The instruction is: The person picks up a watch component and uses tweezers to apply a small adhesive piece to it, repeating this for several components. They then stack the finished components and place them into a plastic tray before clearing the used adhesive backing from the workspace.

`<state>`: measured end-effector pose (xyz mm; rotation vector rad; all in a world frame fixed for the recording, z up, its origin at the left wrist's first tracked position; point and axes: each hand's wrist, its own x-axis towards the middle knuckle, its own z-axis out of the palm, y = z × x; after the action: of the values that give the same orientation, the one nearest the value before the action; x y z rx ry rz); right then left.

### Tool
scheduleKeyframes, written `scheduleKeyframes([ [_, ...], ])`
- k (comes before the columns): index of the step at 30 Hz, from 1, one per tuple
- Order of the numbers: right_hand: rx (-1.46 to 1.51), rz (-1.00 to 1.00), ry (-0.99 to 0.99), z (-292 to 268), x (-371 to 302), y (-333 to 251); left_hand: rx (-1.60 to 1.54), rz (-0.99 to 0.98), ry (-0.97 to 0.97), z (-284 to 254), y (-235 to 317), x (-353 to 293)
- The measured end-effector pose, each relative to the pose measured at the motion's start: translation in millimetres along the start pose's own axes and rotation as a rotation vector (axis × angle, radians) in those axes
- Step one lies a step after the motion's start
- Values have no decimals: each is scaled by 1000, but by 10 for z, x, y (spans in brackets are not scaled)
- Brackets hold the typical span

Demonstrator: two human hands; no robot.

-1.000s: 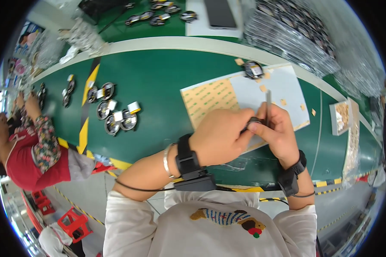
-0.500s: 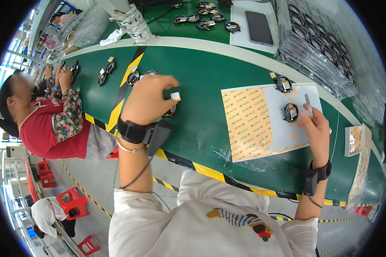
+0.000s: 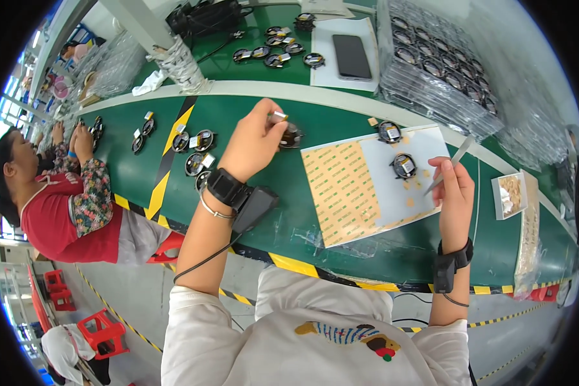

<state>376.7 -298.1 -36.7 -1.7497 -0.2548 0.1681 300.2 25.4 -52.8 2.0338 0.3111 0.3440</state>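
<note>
Pinching a round part (image 3: 292, 137) in the left hand (image 3: 254, 141) left of the patterned sheet (image 3: 333, 186), apparently by its rim, sparing the middle, and gripping a metal tool (image 3: 462, 151) in the right hand (image 3: 455, 188) at the sheet's right edge, presumably freeing its tip.

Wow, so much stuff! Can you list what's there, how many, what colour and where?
Bench: one, green, across the middle
Patterned sheet: one, tan and pale grey, on the bench
Round devices: many, mostly black, on the sheet, the bench and the area beyond
Tan pieces: several, tan, on and by the sheet
Thin tool: one, silver, above the sheet's right edge
Phone: one, black, top
Tray stack: one, clear, upper right
Small box: one, white, right
Co-worker: one nearby, red top, left
Stools: several, red, lower left
Left hand: one, bare, holding a round device
Right hand: one, bare, holding the tool
</note>
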Motion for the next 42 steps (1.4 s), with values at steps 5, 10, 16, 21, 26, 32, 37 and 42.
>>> scheduleKeyframes([
  [5,508,17,47,99,-27,61,-732,-281,-206,598,334,102],
  [10,633,26,-48,262,-43,66,-964,-451,-466,998,381,5],
  [16,501,-90,-78,346,-96,114,-975,-391,-396,1123,470,-250],
  [21,395,-140,-59,352,-105,121,-977,-353,-431,1104,564,-314],
  [26,392,-140,-80,368,-108,144,-897,-327,-468,1081,569,-356],
  [32,380,-119,-299,191,-64,156,-1142,-533,-456,1025,487,-269],
  [37,123,150,-498,84,27,163,-916,-384,-320,1046,315,-166],
  [42,64,267,-462,67,82,239,-820,-364,-433,1088,290,-131],
])
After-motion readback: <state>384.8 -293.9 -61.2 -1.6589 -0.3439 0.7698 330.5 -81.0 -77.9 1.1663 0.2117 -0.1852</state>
